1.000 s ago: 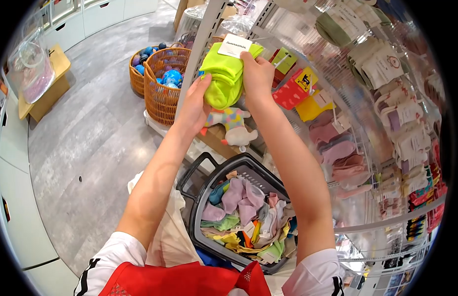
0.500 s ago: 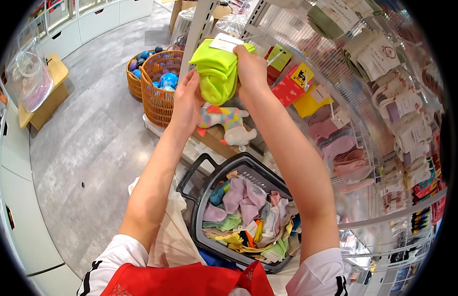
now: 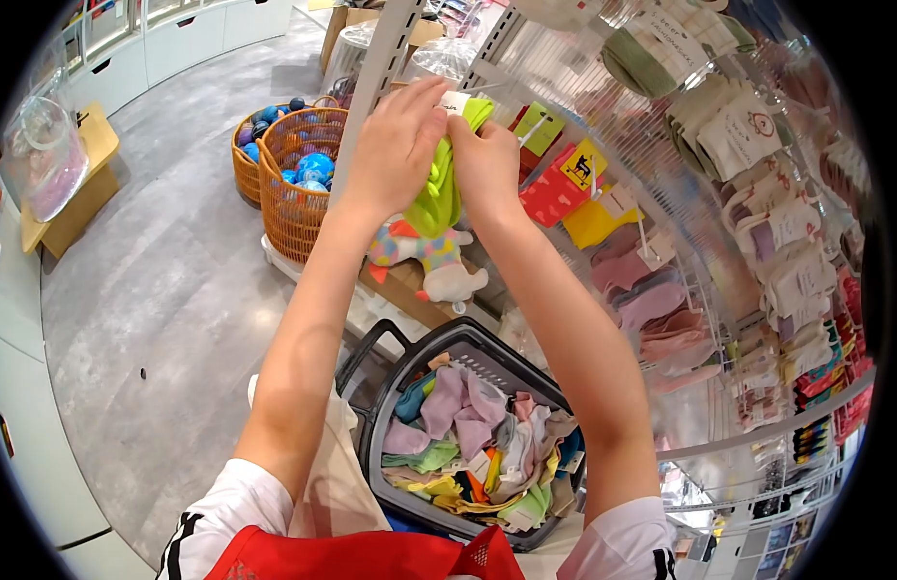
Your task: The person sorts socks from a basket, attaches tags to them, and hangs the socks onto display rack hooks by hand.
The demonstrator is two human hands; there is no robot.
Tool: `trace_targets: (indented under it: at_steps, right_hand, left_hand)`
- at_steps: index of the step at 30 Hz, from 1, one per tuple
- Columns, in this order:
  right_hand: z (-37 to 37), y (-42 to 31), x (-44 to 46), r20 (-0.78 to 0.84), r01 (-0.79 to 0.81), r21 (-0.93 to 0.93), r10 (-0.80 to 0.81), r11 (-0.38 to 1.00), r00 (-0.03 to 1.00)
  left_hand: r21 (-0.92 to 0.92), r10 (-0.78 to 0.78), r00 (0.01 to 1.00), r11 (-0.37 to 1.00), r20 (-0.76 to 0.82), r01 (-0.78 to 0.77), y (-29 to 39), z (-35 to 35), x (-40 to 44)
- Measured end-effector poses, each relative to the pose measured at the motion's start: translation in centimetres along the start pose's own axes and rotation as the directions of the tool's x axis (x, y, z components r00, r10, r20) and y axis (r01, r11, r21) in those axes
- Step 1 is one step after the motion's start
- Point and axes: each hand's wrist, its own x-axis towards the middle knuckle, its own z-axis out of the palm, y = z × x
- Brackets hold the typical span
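Pinching lime-green socks (image 3: 434,208) beyond the shopping basket (image 3: 374,445) with right fingers (image 3: 497,140) curled closed; holding left fingers (image 3: 414,97) nearly straight over them, cannot see if gripping. Having open floor (image 3: 168,290) left of the basket.

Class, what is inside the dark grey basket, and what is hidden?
Sock-like pieces in lilac, green, yellow and orange lie in the basket; some carry white tags. What lies beneath them is covered.

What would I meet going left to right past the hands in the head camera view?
Wooden stand → larger wicker basket → left hand → lime-green socks → right hand → red item with yellow label → hanging pink socks.
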Motion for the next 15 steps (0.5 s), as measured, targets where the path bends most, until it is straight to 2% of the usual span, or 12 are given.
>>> trace_targets:
  at_steps: [1, 4, 7, 13, 15]
  right_hand:
    - [-0.1, 0.0, 0.0, -0.001, -0.002, 0.018, 0.002, 1.000, 1.000]
    - [-0.3, 0.3, -0.1, 0.006, 0.009, -0.084, -0.009, 0.996, 1.000]
    - [0.1, 1.9, 0.3, -0.033, 0.009, -0.054, -0.011, 0.999, 0.999]
    - [-0.3, 2.2, -0.2, -0.016, 0.169, -0.015, -0.170, 0.985, 0.985]
    - [-0.3, 1.8, -0.1, -0.011, 0.179, 0.003, -0.179, 0.984, 0.984]
  left_hand:
    - [-0.003, -0.002, 1.000, 1.000, 0.011, 0.002, -0.2, 0.2, 0.0]
    - [-0.014, -0.010, 0.999, 1.000, 0.039, 0.010, -0.8, 0.8, -0.1]
    - [-0.033, -0.017, 0.999, 0.999, 0.036, 0.018, -1.0, 1.3, -0.4]
    - [-0.033, -0.017, 1.000, 0.999, 0.007, 0.017, -0.7, 1.4, -0.2]
    - [-0.056, -0.041, 0.999, 0.998, -0.023, 0.040, -0.4, 1.3, -0.1]
